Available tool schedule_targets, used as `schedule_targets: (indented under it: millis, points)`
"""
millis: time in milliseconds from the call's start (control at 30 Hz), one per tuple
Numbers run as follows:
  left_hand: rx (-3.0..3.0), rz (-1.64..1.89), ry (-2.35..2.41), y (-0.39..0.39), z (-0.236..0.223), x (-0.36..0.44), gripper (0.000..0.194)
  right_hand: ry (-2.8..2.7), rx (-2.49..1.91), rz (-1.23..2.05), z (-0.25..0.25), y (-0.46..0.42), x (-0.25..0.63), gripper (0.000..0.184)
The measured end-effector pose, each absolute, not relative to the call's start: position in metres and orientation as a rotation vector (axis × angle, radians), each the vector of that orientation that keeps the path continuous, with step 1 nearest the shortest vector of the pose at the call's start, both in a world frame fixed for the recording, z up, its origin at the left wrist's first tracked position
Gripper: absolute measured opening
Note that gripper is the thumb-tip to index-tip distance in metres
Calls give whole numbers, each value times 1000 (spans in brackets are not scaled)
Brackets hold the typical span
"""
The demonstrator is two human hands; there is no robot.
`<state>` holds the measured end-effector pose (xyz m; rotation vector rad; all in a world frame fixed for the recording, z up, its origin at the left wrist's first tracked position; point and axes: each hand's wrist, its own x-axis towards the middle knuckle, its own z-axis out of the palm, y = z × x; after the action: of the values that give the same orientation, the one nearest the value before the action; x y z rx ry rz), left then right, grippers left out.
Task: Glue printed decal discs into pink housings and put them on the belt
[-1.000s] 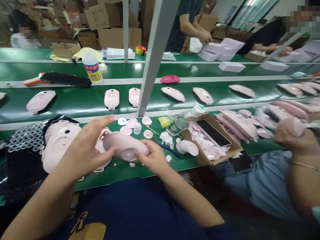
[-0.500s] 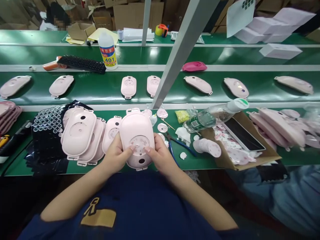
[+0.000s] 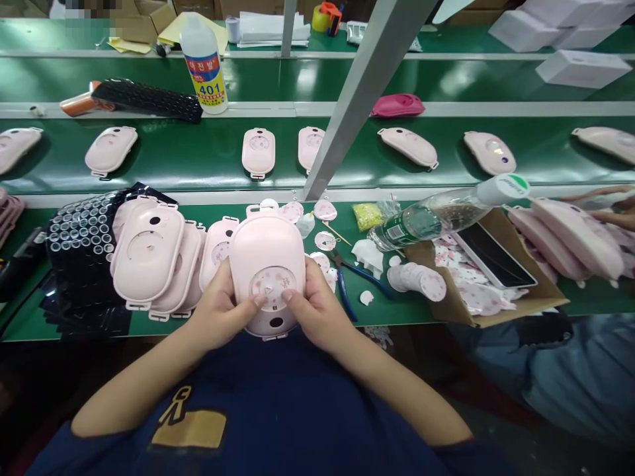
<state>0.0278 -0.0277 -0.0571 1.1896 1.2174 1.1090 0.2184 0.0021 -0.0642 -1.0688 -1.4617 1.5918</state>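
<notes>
Between my two hands is a pink plastic lid [image 3: 266,241] with clips at its ends, a round patterned disc [image 3: 269,285] set into it and a black oval spot below. My left hand [image 3: 225,307] is closed round its left edge, the thumb pressing near the disc. Round the right edge my right hand [image 3: 317,304] is closed too, its thumb on the disc's other side. Left of the held lid lies a pile of similar pink lids [image 3: 149,254]. Blue-handled pliers [image 3: 346,297] and loose round discs [image 3: 325,240] lie right of it.
A clear bottle [image 3: 421,218] leans over a cardboard box [image 3: 481,320] with patterned pieces and a phone-like black slab. Pink lids sit spaced along the green conveyor [image 3: 188,155]. A slanted metal post [image 3: 354,89] rises ahead. A co-worker's hand [image 3: 612,211] shows at far right.
The view has tilted down slightly, so the background sits higher. Both hands keep hold of the lid, thumbs shifted slightly on the disc. A co-worker's hand has appeared at the right.
</notes>
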Motion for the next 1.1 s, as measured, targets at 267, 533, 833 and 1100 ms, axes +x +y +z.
schedule_targets:
  millis: [267,533,833,1100]
  points:
    - [1155,1024,1303,-24,-62,7,66,-1699,-1136,1567,-70,10,222,55]
    - [898,1120,1344,-25,-72,-10,81,-1768,-1701,706,-116,96,249,67]
    - [1122,1101,1404,-26,-72,-9,66,-1869,-1240,816,-108,100,256,31]
    - [1458,1154,1452,-31,-65,-5,52,-2185,-778,670,-22,35,285,40]
